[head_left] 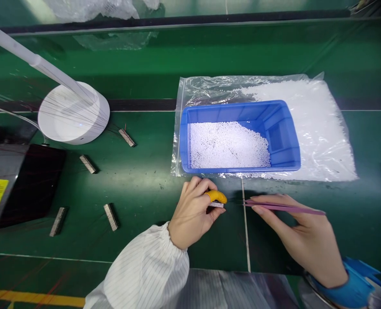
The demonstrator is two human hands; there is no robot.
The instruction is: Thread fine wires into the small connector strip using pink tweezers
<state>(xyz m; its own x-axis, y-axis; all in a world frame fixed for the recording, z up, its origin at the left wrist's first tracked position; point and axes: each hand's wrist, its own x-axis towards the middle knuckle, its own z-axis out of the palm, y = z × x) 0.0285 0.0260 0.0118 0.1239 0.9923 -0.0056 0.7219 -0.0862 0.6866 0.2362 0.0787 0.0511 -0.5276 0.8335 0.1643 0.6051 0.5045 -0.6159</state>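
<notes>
My left hand (193, 210) is closed on a small white block (216, 204), pinched between the thumb and a finger that wears a yellow finger cot (216, 196). Most of the block is hidden by the fingers. To the right, my right hand (306, 231) grips pink tweezers (283, 207), their tips pointing left toward the block and apart from it. Whether the tips hold anything is too small to tell. Just beyond both hands stands a blue bin (240, 170) partly filled with tiny white beads (225, 143).
Under the bin lies a clear zip bag (325, 128) full of white beads. Several slim block-like parts (112, 216) are scattered on the green mat at left. A white round lamp base (74, 113) and a black box (32, 184) stand further left.
</notes>
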